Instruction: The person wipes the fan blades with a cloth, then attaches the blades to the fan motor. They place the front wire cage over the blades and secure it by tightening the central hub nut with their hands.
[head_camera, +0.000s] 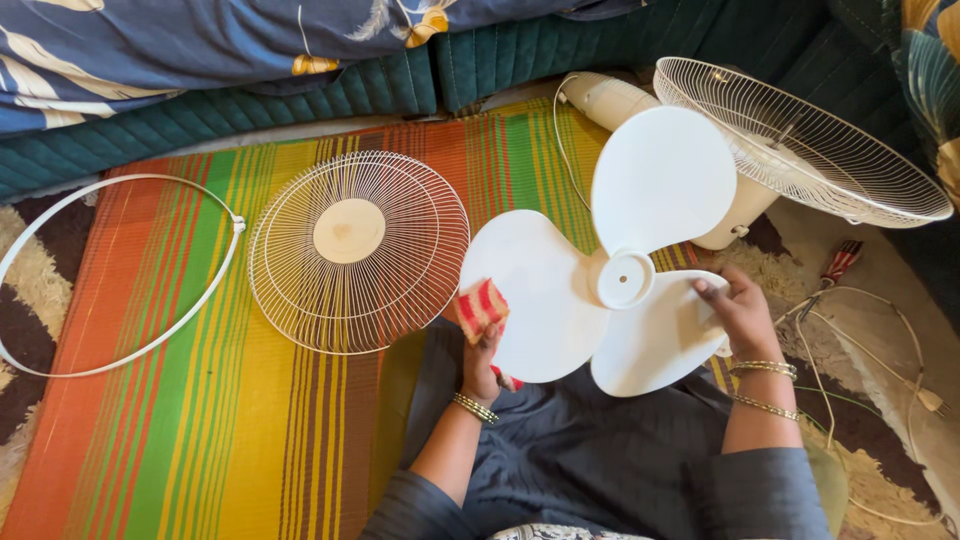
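The white three-bladed fan blade (610, 285) lies nearly flat over the person's lap, hub facing up toward the camera; one blade points up and away toward the fan body, one toward the left, one down to the right, so it has no single long axis. The left hand (482, 355) is closed on a red-and-cream striped cloth (481, 308) pressed against the edge of the left blade. The right hand (738, 312) is clamped on the outer edge of the lower right blade, thumb on top, fingers curled beneath. Just beyond the upper blade stands the white fan body with its rear wire guard (800, 140) (tilted, open side up). To the left, the front wire guard (358, 250) lies flat on a striped mat (200, 400) of orange, green and yellow, with a white guard ring (120, 270) further left. White power cable (880, 340) loops over shaggy carpet at right. Dark green quilted cushions (300, 100) border the far edge.
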